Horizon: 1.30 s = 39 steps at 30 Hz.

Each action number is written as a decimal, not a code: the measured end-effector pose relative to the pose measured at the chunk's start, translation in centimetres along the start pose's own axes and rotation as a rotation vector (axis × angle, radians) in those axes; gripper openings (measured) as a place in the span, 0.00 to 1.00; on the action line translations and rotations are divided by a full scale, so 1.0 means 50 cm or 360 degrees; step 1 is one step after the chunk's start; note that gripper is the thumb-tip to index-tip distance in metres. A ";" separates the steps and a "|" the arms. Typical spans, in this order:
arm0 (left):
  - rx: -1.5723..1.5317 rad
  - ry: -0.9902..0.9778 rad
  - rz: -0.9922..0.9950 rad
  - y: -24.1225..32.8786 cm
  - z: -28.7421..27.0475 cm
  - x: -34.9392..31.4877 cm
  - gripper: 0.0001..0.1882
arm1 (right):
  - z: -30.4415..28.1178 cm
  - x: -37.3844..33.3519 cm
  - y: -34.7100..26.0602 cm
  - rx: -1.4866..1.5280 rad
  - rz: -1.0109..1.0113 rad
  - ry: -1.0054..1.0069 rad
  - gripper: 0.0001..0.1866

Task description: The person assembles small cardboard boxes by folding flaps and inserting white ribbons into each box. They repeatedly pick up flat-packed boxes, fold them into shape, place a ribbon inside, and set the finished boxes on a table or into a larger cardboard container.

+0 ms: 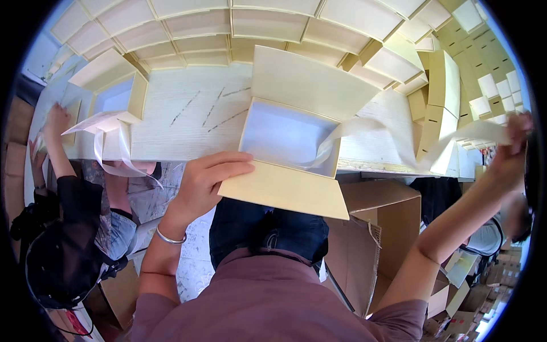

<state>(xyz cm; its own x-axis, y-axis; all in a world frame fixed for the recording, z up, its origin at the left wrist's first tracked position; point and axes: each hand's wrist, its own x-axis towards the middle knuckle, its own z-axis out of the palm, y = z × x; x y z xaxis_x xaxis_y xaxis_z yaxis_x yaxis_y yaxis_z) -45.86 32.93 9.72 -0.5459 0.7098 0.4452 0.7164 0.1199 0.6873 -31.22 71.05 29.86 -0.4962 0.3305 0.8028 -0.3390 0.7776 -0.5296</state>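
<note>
In front of me, at the table's near edge, a cream box (290,167) stands open. Its lid (307,80) is raised at the far side, and its front flap (285,191) hangs out toward me over the edge. The left end of that flap is gripped by my left hand (202,179), thumb below and fingers on top. Far out to the right, my right hand (517,130) is closed on a pale ribbon (474,133). The ribbon runs in loose waves from inside the box to that hand, whose fingers are partly in shadow at the picture's rim.
Stacked cream boxes (268,24) line the back of the white table (176,134). More boxes (441,108) stand at its right end. At the left, a co-worker's hand (58,118) is near another open box (137,97) with ribbon. A cardboard carton (399,228) sits below the table.
</note>
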 end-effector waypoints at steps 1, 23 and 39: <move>-0.0060 0.0010 0.0017 0.002 0.008 0.005 0.11 | -0.004 -0.065 0.039 -0.0517 -0.0173 -0.0210 0.12; -0.0174 0.0062 0.0021 0.002 0.026 -0.045 0.10 | 0.432 -0.309 0.021 0.0218 -0.0097 -0.1984 0.09; 0.0155 0.0681 -0.0319 0.013 0.134 -0.010 0.30 | 0.474 -0.291 0.040 0.0540 0.0267 -0.2096 0.07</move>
<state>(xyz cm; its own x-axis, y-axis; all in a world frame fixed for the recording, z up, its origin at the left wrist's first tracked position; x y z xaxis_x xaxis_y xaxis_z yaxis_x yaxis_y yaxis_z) -42.21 37.33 6.10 -0.7925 0.3189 0.5198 0.6050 0.3042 0.7358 -43.64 55.11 10.65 -0.8716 -0.4895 -0.0276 -0.2829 0.5481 -0.7871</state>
